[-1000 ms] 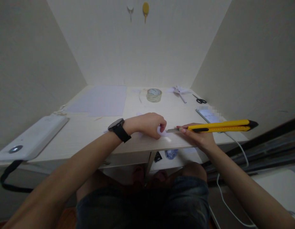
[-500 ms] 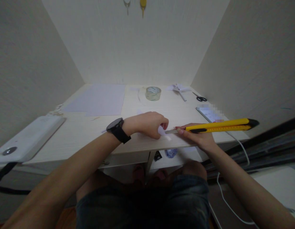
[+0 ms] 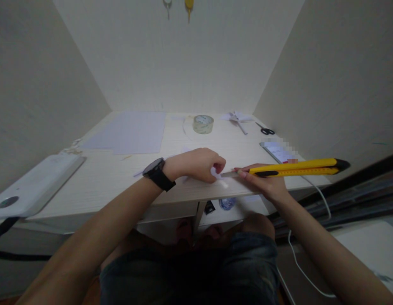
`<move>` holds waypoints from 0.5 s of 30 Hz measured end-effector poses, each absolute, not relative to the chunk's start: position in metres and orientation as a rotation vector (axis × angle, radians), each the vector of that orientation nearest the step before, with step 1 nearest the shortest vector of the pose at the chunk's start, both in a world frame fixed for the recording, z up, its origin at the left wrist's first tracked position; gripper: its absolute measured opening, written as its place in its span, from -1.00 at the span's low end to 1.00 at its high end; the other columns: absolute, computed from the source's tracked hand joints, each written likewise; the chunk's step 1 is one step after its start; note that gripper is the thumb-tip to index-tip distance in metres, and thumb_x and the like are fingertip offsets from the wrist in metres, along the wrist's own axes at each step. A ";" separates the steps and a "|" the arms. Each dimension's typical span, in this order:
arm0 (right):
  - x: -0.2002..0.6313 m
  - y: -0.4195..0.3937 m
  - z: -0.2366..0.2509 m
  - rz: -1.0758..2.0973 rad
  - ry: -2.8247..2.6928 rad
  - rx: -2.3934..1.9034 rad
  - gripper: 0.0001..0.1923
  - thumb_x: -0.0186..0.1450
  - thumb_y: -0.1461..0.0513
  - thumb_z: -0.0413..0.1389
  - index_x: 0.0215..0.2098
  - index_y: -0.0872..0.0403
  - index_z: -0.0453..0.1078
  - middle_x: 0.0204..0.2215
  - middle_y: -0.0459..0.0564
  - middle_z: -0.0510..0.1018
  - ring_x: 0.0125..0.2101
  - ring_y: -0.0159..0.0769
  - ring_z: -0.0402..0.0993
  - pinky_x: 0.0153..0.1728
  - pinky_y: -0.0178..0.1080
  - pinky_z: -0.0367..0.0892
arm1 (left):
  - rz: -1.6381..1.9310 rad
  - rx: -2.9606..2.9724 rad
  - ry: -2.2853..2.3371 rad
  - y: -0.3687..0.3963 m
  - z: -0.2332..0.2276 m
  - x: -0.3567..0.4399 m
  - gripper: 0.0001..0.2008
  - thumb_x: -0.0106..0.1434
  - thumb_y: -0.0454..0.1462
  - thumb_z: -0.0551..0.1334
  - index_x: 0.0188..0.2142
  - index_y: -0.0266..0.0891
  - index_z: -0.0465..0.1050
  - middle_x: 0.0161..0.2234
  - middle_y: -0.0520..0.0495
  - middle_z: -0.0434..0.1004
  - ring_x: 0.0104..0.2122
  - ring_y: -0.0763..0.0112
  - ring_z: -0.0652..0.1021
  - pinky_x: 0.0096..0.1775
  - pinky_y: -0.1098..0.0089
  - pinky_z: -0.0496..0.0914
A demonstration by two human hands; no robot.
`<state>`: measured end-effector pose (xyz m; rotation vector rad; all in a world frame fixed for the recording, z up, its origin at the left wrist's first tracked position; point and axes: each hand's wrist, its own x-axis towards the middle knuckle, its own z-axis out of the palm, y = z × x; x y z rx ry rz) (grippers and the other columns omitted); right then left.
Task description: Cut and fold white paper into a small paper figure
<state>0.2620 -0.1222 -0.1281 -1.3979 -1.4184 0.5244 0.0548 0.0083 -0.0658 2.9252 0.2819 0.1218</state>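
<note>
Low over the front edge of the white desk [image 3: 126, 186], my left hand [image 3: 201, 164] is closed on a small curled piece of white paper [image 3: 215, 172]. Most of that paper is hidden by the fingers. My right hand [image 3: 263, 180] grips a yellow utility knife [image 3: 294, 168] near its front end. The knife's blade [image 3: 230, 173] is out and points left, its tip close to the paper; I cannot tell whether they touch. A black watch [image 3: 156, 171] is on my left wrist.
Sheets of paper [image 3: 136, 131] lie back left. Behind my hands stand a roll of clear tape [image 3: 203, 124] and a paper pinwheel [image 3: 239, 120]. Scissors [image 3: 267, 131] and a phone [image 3: 275, 151] lie at right. A white device with a strap [image 3: 40, 182] occupies the left front.
The knife and my right hand have shifted very slightly to the right. The paper in my left hand shows a little more curled. The head view has moved a touch.
</note>
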 end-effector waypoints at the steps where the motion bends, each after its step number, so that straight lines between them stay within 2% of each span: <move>1: 0.262 -0.122 -0.128 0.523 -1.419 -1.396 -0.74 0.14 0.02 0.32 -0.34 0.03 0.62 -0.27 0.05 0.70 -0.26 -0.09 0.62 -0.17 -0.10 0.51 | 0.119 2.927 0.275 0.009 -0.067 0.055 -0.83 0.07 -0.29 0.27 -0.29 -0.17 0.55 -0.31 -0.03 0.59 -0.32 0.32 0.52 -0.28 0.37 0.28; 12: 0.259 -0.122 -0.125 0.508 -1.429 -1.413 -0.72 0.13 0.00 0.32 -0.37 0.04 0.61 -0.31 0.05 0.70 -0.32 -0.12 0.61 -0.25 -0.12 0.52 | 0.085 2.887 0.268 0.011 -0.070 0.057 -0.82 0.07 -0.30 0.26 -0.32 -0.18 0.60 -0.30 -0.05 0.61 -0.32 0.34 0.53 -0.23 0.37 0.33; 15: 0.261 -0.122 -0.127 0.486 -1.427 -1.439 -0.69 0.13 -0.02 0.32 -0.37 0.05 0.61 -0.35 0.05 0.69 -0.37 -0.14 0.59 -0.32 -0.14 0.52 | 0.087 2.878 0.262 0.011 -0.069 0.056 -0.83 0.06 -0.31 0.26 -0.33 -0.18 0.60 -0.30 -0.05 0.61 -0.31 0.34 0.54 -0.22 0.37 0.34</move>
